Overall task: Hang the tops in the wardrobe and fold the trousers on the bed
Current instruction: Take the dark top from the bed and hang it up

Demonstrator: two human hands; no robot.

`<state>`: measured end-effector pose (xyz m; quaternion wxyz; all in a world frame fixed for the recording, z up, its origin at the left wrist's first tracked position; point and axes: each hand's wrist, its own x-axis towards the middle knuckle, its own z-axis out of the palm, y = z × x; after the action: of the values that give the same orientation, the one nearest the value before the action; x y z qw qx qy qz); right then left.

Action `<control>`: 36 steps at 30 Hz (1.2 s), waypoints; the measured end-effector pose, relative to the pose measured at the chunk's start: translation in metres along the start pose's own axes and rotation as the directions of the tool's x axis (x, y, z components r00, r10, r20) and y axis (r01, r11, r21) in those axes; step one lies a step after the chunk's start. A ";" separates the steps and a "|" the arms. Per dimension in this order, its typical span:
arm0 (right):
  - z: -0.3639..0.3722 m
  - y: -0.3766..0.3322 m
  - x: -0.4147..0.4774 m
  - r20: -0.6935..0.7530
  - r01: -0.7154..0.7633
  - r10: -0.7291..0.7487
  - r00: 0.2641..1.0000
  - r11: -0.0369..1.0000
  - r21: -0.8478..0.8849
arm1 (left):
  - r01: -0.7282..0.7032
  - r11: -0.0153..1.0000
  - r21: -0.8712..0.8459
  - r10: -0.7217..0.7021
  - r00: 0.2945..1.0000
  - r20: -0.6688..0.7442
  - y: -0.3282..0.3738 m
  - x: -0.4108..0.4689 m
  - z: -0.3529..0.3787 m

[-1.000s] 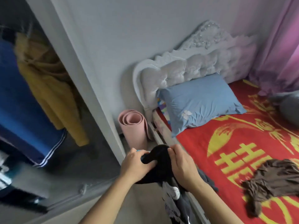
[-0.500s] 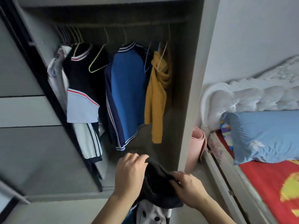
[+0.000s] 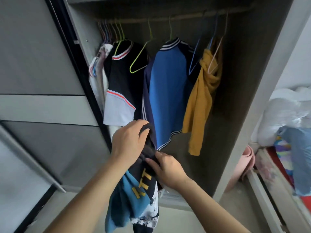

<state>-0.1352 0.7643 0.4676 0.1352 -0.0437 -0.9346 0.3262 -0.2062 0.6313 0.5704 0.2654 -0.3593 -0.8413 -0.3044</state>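
Observation:
A dark top with blue panels and yellow letters hangs from both my hands in front of the open wardrobe. My left hand grips its upper edge. My right hand pinches the dark fabric just below. Inside, on the rail, hang a black-and-white top, a blue top and a mustard top. An empty yellow-green hanger hangs between the black and blue tops. Whether a hanger sits inside the held top I cannot tell.
Several empty hangers bunch at the rail's left end. The grey sliding door stands to the left. At the right are a rolled pink mat, the bed's white headboard and a blue pillow.
My view has swung left from the bed to the wardrobe and closer in. Both hands have lifted the dark top toward the hanging clothes, the left hand higher now.

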 end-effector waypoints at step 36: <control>-0.106 -0.053 0.474 -0.403 0.140 0.228 0.887 0.697 0.703 | 0.261 0.959 -0.114 -0.260 0.965 0.029 -0.246 0.310 0.072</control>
<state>-0.5598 0.8669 0.6859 0.3507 -0.0867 -0.6723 0.6462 -0.5974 0.6824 0.6495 0.1957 -0.2624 -0.8639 -0.3828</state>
